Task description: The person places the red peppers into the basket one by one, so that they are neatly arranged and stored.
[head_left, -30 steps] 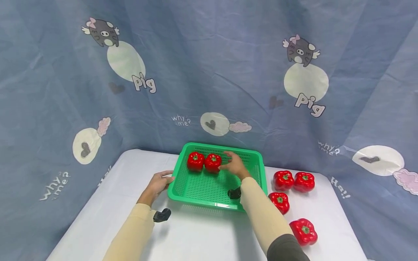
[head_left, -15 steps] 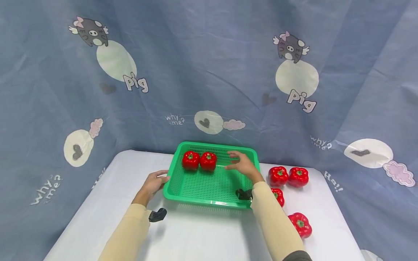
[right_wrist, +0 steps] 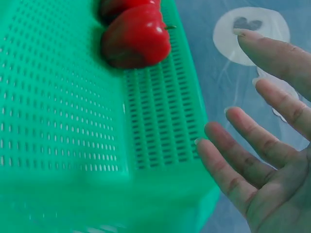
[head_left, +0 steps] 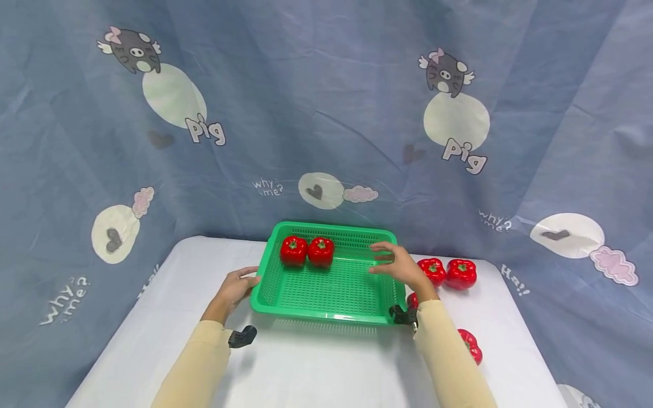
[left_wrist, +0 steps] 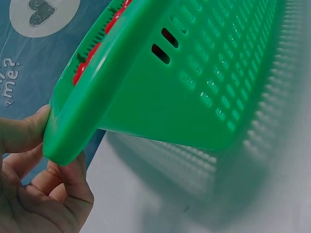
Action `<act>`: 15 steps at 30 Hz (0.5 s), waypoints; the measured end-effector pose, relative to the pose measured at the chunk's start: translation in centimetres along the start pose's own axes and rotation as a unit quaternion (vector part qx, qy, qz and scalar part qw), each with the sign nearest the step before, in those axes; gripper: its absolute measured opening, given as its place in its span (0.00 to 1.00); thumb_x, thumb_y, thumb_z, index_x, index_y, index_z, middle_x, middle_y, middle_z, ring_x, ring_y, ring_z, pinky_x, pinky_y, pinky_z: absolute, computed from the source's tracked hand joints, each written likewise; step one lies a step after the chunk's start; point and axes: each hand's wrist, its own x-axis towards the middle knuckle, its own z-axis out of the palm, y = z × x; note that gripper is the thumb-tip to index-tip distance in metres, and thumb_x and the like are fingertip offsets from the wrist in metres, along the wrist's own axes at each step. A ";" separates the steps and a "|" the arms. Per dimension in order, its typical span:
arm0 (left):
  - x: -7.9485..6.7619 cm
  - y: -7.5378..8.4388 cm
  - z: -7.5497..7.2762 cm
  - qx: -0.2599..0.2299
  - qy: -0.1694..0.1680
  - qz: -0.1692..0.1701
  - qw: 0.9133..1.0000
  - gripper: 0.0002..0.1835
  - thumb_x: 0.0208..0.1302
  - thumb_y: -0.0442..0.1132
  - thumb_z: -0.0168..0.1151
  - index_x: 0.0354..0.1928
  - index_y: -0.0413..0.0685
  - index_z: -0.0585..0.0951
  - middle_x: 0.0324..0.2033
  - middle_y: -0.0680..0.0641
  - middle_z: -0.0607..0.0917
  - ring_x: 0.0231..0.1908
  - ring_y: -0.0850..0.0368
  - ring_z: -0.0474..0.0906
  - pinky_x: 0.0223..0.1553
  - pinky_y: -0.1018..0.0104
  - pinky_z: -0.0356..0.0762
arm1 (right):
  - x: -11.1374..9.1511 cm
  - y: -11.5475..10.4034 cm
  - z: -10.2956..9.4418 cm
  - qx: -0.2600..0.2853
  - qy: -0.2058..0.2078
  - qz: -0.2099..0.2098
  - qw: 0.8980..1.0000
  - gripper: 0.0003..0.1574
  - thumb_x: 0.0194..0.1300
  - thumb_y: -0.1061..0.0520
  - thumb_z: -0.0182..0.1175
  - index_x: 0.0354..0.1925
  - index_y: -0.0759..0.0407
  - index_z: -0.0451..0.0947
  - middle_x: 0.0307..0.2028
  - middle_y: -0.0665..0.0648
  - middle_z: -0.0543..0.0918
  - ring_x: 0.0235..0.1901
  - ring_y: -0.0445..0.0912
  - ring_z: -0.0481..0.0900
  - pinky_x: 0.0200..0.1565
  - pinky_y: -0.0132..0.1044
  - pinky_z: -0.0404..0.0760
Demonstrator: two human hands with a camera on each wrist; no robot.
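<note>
My left hand (head_left: 234, 288) pinches the green plastic basket (head_left: 326, 315) by its rim, right hand (head_left: 403, 267) spread empty — red bell peppers (head_left: 461, 274), probably slick, want cupping round their sides.

The basket (head_left: 326, 315) stands at the middle of the bench (head_left: 306, 371), toward its back edge, with the curtain (head_left: 326, 124) hanging behind. In the basket's back left part two peppers sit side by side, a left pepper (head_left: 293, 252) and a right pepper (head_left: 321, 253). At the basket's left end the left grip (head_left: 238, 289) holds the rim, thumb above and fingers beneath; the right grip (head_left: 400, 265) is at the right end. Right of the basket, on the bench, lie a back pair, an inner pepper (head_left: 435, 271) and an outer pepper (head_left: 461, 274); before them a mostly hidden pepper (head_left: 412, 299) shows beside the right wrist, and nearest the front a fourth pepper (head_left: 471, 347) lies partly behind the right sleeve (head_left: 451, 351).
</note>
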 end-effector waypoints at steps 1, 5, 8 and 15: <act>0.0 0.0 0.0 0.000 0.003 -0.002 1.000 0.25 0.70 0.35 0.54 0.67 0.36 0.66 0.51 0.35 0.81 0.40 0.58 0.81 0.47 0.60 0.79 | -0.3 0.1 -0.2 0.002 0.004 0.000 1.000 0.37 0.57 0.63 0.69 0.64 0.63 0.68 0.63 0.69 0.69 0.62 0.66 0.67 0.55 0.54 0.77; 0.1 0.0 0.0 0.001 0.003 -0.002 1.000 0.26 0.70 0.35 0.53 0.68 0.36 0.65 0.53 0.34 0.80 0.41 0.57 0.81 0.48 0.59 0.79 | -1.4 0.4 -0.9 -0.009 0.026 0.003 1.000 0.36 0.56 0.62 0.70 0.63 0.60 0.70 0.62 0.65 0.71 0.61 0.63 0.69 0.55 0.54 0.77; 0.0 0.0 0.1 0.001 0.005 -0.003 1.000 0.26 0.70 0.35 0.53 0.67 0.36 0.66 0.52 0.34 0.80 0.40 0.58 0.81 0.48 0.60 0.80 | -2.5 0.5 -1.3 -0.021 0.037 0.012 0.999 0.37 0.56 0.61 0.71 0.63 0.59 0.70 0.63 0.65 0.70 0.62 0.63 0.69 0.56 0.55 0.75; -0.1 0.1 0.0 0.007 0.004 -0.006 1.000 0.25 0.70 0.36 0.54 0.67 0.36 0.66 0.49 0.37 0.82 0.38 0.60 0.81 0.52 0.56 0.78 | -4.7 0.6 -2.1 -0.062 0.062 0.015 0.996 0.41 0.54 0.57 0.72 0.64 0.59 0.68 0.62 0.67 0.69 0.59 0.66 0.71 0.55 0.56 0.76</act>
